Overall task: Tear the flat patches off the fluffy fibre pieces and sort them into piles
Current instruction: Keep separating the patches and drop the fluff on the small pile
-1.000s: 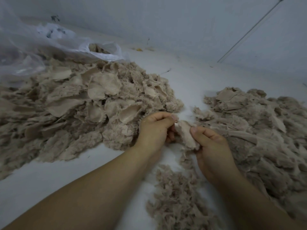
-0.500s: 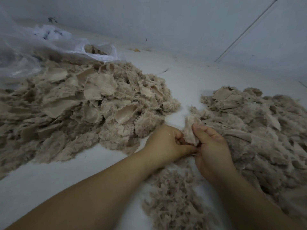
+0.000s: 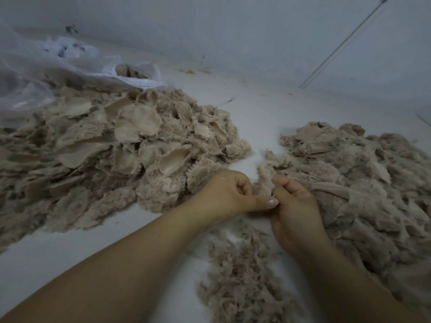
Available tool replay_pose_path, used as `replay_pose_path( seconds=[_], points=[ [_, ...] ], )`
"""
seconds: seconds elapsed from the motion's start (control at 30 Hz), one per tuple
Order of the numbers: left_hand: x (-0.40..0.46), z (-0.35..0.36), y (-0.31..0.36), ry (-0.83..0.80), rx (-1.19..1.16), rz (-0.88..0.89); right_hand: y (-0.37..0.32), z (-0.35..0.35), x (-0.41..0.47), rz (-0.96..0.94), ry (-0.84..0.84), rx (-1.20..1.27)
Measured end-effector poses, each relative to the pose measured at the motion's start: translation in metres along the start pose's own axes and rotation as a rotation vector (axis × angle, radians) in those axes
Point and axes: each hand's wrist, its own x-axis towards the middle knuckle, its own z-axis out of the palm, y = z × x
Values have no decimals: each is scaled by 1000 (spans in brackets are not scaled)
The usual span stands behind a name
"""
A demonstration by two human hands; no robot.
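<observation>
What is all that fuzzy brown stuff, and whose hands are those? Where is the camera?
The camera sits on a person's head and looks down, so you see that person's own two arms. There is no machine here, just hands.

The left hand and the right hand are together pinching one small fluffy fibre piece, ready to pull it apart.

On the white surface lie three heaps. The big pile on the left has many flat, smooth patches showing. Another big pile on the right looks mostly fluffy. A small wispy pile lies close to the person, between the arms.

Behind the left heap is a clear plastic bag.
</observation>
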Motion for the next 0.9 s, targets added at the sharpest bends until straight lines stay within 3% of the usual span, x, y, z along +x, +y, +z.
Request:
replay_pose_path(
  seconds=[0.23,0.37,0.9],
  points=[
    [2,5,-8,83,-179,-40,1,-1,0,-76,-138,15],
    [3,-3,-9,127,-340,-48,2,-1,1,-75,-108,-8],
    [0,1,0,-79,-206,-119,0,1,0,-15,-121,-46]
  ],
)
